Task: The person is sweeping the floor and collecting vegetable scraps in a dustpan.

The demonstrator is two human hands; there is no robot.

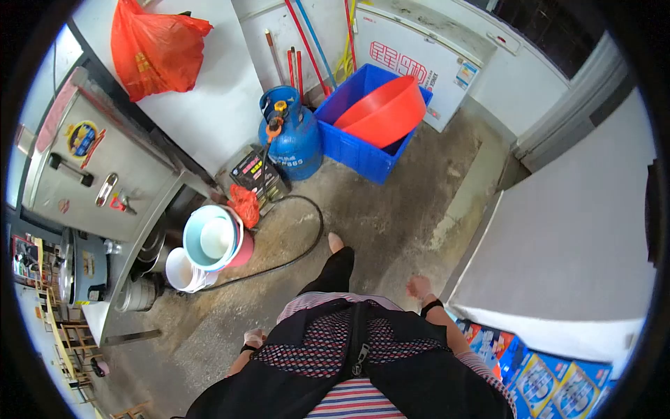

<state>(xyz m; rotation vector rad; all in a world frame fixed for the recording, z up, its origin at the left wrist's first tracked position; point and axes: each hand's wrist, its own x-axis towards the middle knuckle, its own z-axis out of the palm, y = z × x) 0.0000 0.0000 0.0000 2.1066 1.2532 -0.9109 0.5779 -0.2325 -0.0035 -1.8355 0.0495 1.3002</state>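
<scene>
My left hand [255, 339] hangs low beside my body, with its fingers loosely apart and no object seen in it. On the other side, my right hand [419, 286] is held out over the floor, loosely open and slightly blurred. Neither hand touches anything. A black hose [317, 209] curves over the floor ahead. Left of it stand stacked buckets [211, 239] and a white bucket [183, 271]. Farther ahead are a blue gas cylinder [294, 143] and a blue crate [356, 150] holding a tilted red basin [387, 112].
A steel appliance [105, 164] and a counter [129, 279] line the left side. A white chest freezer [419, 63] stands ahead, and a large white surface [558, 230] is on the right. Blue packages [551, 384] lie at lower right. A red bag [157, 52] hangs upper left.
</scene>
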